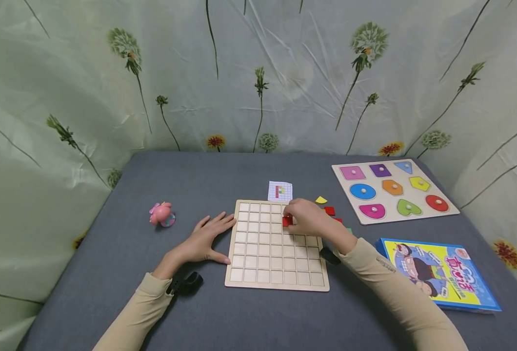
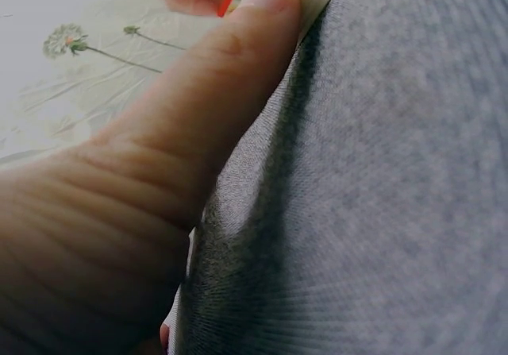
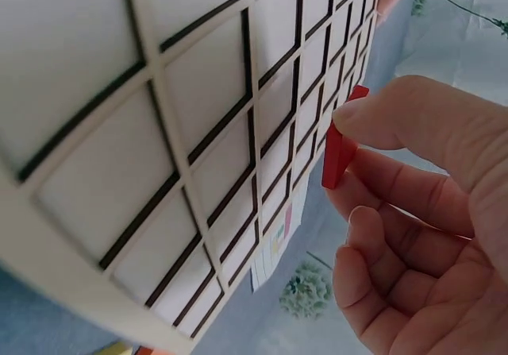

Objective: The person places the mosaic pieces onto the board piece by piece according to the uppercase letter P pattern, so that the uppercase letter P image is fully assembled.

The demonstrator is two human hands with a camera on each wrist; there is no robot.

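A square wooden grid board point(image 1: 263, 263) lies on the grey table with bare cells. My right hand point(image 1: 308, 217) is over its upper right part and pinches a red square tile point(image 3: 340, 144) between thumb and fingers. In the right wrist view the tile is tilted and held above the cells. My left hand point(image 1: 208, 239) rests on the table with fingers spread, thumb and fingertips touching the board's left edge. The left wrist view shows mostly its thumb point(image 2: 214, 77) against that edge. A small printed pattern card point(image 1: 280, 191) lies just behind the board.
Right of the board lie a yellow piece point(image 1: 321, 200) and a red tile point(image 1: 329, 210), others partly hidden by the arm. Farther right are a shape puzzle board point(image 1: 396, 195) and a blue-yellow box point(image 1: 438, 273). A pink toy figure point(image 1: 162, 214) stands at left.
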